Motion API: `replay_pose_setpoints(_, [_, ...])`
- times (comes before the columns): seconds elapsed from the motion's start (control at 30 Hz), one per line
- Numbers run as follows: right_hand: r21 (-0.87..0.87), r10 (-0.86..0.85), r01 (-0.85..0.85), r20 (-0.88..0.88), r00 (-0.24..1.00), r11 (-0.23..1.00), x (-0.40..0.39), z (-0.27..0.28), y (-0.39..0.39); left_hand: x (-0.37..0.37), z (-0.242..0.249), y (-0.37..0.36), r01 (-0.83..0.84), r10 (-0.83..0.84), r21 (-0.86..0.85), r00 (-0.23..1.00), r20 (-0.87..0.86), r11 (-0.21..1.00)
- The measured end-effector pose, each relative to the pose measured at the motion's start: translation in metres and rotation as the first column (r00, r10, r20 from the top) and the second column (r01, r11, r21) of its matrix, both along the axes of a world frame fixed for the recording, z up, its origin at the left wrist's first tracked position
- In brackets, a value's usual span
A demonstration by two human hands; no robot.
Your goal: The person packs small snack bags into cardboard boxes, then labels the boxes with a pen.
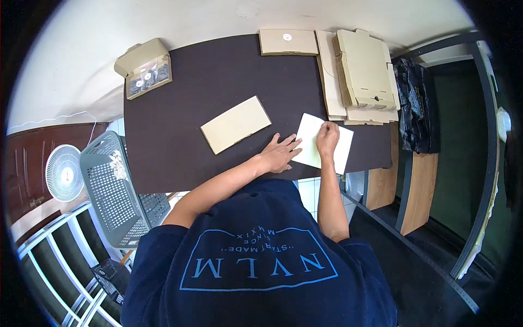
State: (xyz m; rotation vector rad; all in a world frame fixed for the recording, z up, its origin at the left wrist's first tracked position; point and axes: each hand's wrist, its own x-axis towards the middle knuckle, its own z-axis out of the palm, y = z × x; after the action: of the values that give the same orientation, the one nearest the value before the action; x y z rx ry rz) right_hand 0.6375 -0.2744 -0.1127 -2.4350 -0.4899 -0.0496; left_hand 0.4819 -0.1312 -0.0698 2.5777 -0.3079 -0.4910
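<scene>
White paper (343, 146), looking like an opened booklet or two sheets side by side, lies near the table's front edge. Over its middle is my right hand (327, 141), fingers curled together; whatever they grip, if anything, is hidden. My left hand (279, 155) rests flat with its fingers spread, the fingertips at the paper's left edge and the palm toward the table edge. Left of that hand, a closed flat cardboard box (236, 125) sits at an angle on the dark table (180, 141).
An open cardboard box (143, 70) with bagged dark items stands back left. Another closed box (289, 42) with a round white sticker lies at the back. Stacked flat cardboard boxes (365, 68) fill the back right. A grey basket (111, 185) and a fan (66, 173) are at left.
</scene>
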Motion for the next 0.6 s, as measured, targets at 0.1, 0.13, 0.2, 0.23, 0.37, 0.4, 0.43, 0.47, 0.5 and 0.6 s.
replay_pose_setpoints(0.1, [0.072,0.008,-0.002,-0.077,0.997,0.997,0.007,-0.004,-0.007,0.0,0.003,-0.001,0.003,-0.002,0.017,0.999,-0.038,1.0])
replay_pose_setpoints(0.13, [0.072,0.015,-0.009,-0.078,0.997,0.997,0.009,-0.003,-0.009,0.0,0.003,-0.001,0.007,-0.006,0.019,0.999,-0.042,1.0])
replay_pose_setpoints(0.2, [0.078,0.032,-0.024,-0.104,0.994,0.997,0.013,-0.002,-0.013,0.0,0.006,-0.002,-0.006,0.007,0.016,0.999,-0.043,1.0])
replay_pose_setpoints(0.23, [0.1,0.035,-0.019,-0.155,0.987,0.995,0.016,-0.009,-0.019,0.001,0.008,-0.002,0.007,-0.006,0.021,0.998,-0.06,1.0])
replay_pose_setpoints(0.37, [0.328,0.088,0.078,-0.462,0.882,0.942,0.025,-0.014,-0.032,0.0,0.007,-0.003,0.007,-0.005,0.039,0.998,-0.07,0.999])
replay_pose_setpoints(0.4, [0.422,0.141,0.083,-0.473,0.87,0.903,0.031,-0.025,-0.04,0.0,0.005,-0.003,0.021,-0.019,0.046,0.998,-0.053,0.999])
replay_pose_setpoints(0.43, [0.498,0.181,0.114,-0.505,0.844,0.859,0.037,-0.031,-0.047,0.0,0.006,-0.003,0.027,-0.025,0.058,0.999,-0.049,0.998])
replay_pose_setpoints(0.47, [0.536,0.193,0.155,-0.536,0.822,0.83,0.038,-0.024,-0.048,0.0,0.004,-0.002,0.001,0.002,0.059,0.999,-0.051,0.998])
replay_pose_setpoints(0.5, [0.547,0.178,0.191,-0.549,0.816,0.815,0.038,-0.014,-0.047,0.0,0.0,-0.002,0.002,-0.002,0.02,0.999,-0.047,1.0])
replay_pose_setpoints(0.6, [0.42,-0.004,0.225,-0.465,0.885,0.879,0.034,0.006,-0.037,-0.006,0.003,0.011,-0.035,0.033,-0.077,0.999,-0.03,0.996])
